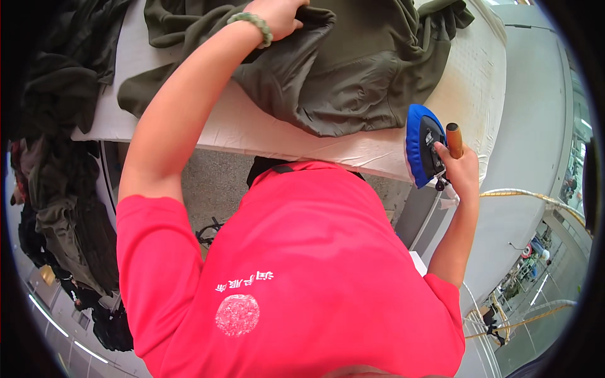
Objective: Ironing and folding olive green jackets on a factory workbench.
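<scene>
A dark olive garment (359,69) with a smooth lining lies rumpled on a white padded ironing table (265,123). My left hand (280,14), below a green bead bracelet (253,26), is closed on a fold of this garment at the upper edge of the view, where part of the fingers is cut off. At the table's right front corner, my right hand (462,169) grips an iron (423,146) with a blue cover and a wooden handle (454,140). The iron is tilted on its side, just right of the garment and apart from it.
More dark garments (63,82) are heaped at the table's left end and hang down beside it. On the right, a pale hose (535,196) runs near my right forearm. A large grey surface (535,94) stands beyond the table's right edge. Speckled floor (220,176) shows below the table.
</scene>
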Demonstrator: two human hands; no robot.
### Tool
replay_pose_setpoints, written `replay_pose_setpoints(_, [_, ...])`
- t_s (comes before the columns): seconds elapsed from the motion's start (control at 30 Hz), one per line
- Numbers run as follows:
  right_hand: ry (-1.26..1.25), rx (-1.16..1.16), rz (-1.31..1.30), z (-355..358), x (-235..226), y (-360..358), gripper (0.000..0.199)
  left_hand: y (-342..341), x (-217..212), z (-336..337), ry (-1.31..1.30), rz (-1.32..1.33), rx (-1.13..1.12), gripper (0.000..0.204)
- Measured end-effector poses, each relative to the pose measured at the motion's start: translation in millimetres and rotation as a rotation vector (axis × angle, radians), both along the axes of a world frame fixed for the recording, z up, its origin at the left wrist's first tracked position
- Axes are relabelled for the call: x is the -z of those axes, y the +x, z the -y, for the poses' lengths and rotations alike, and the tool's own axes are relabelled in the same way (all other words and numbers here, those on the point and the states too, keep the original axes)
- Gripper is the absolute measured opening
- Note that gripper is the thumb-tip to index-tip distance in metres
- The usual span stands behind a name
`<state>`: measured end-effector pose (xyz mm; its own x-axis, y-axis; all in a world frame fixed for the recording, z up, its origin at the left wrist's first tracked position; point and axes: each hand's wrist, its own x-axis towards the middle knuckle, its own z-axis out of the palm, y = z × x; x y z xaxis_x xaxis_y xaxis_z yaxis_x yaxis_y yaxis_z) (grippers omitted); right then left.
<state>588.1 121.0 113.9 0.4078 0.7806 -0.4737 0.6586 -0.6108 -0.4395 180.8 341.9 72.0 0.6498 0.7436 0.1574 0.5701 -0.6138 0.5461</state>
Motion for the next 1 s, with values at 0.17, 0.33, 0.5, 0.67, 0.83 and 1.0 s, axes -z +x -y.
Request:
replay_pose_setpoints(0.17, [0.148,-0.344,0.062,-50,-21,-60,0.039,25,9,-52,-0.126,-0.533,-0.154,0.029])
replay_pose_setpoints(0.33, [0.33,-0.784,0.254,-118,-22,-138,0.052,7,5,-89,-0.047,-0.163,-0.053,0.028])
replay_pose_setpoints(0.5, [0.223,-0.971,0.106,-159,-46,-185,0.065,-12,2,-106,-0.46,-0.011,0.015,0.033])
replay_pose_setpoints(0.67, [0.171,-0.908,0.018,-153,-42,-153,0.064,-70,-19,-85,-0.642,-0.215,0.049,0.032])
replay_pose_setpoints(0.83, [0.238,-0.624,0.16,-114,-8,-57,0.052,-156,-28,-19,-0.75,-0.268,-0.27,0.033])
replay_pose_setpoints(1.0, [0.008,-0.044,0.165,-78,-14,-15,0.04,-224,-66,81,-0.798,0.344,-0.756,0.023])
